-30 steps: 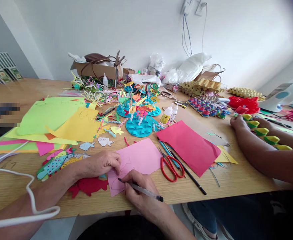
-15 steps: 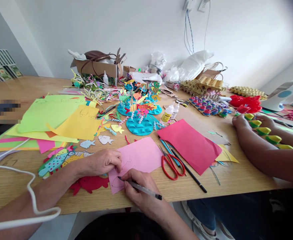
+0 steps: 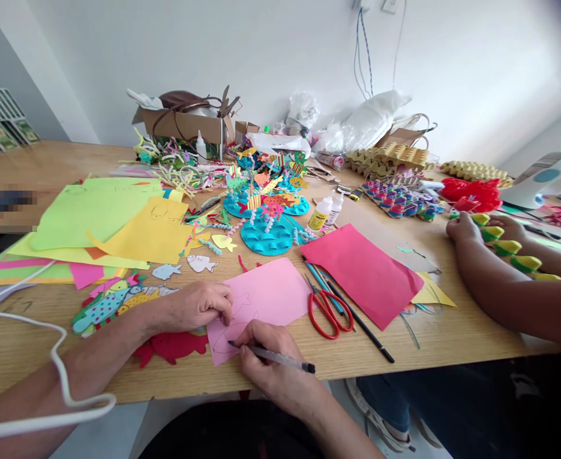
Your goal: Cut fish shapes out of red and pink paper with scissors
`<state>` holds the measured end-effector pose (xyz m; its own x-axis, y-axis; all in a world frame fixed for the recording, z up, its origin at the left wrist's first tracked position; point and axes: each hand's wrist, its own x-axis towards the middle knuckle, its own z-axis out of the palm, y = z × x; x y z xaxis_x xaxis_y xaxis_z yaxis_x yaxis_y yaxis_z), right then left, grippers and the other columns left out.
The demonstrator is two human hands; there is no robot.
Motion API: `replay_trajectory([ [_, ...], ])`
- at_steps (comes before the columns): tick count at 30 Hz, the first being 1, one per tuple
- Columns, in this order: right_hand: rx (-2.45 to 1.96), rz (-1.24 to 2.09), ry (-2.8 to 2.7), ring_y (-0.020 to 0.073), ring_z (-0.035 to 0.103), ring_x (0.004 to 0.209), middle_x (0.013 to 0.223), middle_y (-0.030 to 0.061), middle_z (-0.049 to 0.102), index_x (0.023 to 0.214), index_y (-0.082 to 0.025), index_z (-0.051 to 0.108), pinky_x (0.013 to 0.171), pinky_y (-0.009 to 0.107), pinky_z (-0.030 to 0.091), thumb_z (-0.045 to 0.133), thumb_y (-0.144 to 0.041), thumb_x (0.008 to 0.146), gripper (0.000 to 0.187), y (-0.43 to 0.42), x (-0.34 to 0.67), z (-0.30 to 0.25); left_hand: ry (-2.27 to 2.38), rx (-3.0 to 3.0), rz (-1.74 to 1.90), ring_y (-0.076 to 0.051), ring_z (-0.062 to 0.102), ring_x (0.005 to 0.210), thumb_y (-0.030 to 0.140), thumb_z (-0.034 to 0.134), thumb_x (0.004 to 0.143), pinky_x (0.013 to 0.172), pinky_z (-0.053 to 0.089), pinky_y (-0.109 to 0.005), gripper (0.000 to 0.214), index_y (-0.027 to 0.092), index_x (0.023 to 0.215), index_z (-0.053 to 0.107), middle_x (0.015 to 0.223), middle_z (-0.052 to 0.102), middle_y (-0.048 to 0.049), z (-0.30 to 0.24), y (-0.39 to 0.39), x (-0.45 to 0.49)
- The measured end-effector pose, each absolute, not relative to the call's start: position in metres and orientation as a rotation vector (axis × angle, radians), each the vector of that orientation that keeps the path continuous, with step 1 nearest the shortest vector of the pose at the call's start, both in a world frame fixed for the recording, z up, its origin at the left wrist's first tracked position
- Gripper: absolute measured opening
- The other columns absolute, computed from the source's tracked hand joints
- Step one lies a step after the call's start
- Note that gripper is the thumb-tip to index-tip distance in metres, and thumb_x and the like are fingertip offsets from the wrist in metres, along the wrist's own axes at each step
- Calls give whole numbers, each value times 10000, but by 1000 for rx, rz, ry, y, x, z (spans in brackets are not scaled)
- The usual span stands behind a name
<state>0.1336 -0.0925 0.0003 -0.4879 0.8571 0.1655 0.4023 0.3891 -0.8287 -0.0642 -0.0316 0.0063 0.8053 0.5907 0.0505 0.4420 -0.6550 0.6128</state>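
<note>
A pink sheet of paper (image 3: 275, 293) lies in front of me with fish outlines drawn in dark lines. My right hand (image 3: 266, 357) is closed around a pen (image 3: 280, 358), its tip on the lower left of the sheet. Curled fingers of my left hand (image 3: 208, 305) press on the sheet's left edge; whether anything is under them is hidden. A red paper fish (image 3: 175, 347) lies below my left wrist, and decorated paper fish (image 3: 106, 309) are piled left of it. Red-handled scissors (image 3: 329, 312) rest just right of the pink sheet.
A red sheet (image 3: 366, 274) and pencils lie to the right. Blue bases (image 3: 266, 239) with paper fish, and glue bottles (image 3: 319, 213), stand behind. Green paper (image 3: 94, 213) is stacked left. A white cable (image 3: 60, 357) crosses at left. Another person's hands hold a painted egg-carton strip (image 3: 505, 245).
The pen tip has shifted slightly to the right along the drawn outline, my right hand moving with it. My left hand stays on the sheet. The whole view has tilted a little.
</note>
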Motion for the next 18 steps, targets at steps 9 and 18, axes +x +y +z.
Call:
replay_trajectory([
  [9,-1035,1051,-2038,81,407,489,557,-48,468,645,-161,529,494,173,323,422,-48,640,156,-94,136,2,757,2391,337,-138,566,699,-38,371,701,671,411,-211,383,178,729,686,741,598,-28,4,-31,-66],
  [18,-1069,1086,-1980,79,440,497,579,-41,521,750,-146,601,495,166,341,463,-84,739,152,-92,135,-6,753,2390,332,-142,564,704,-31,373,693,671,412,-213,374,164,728,690,737,594,-33,2,-30,-66],
])
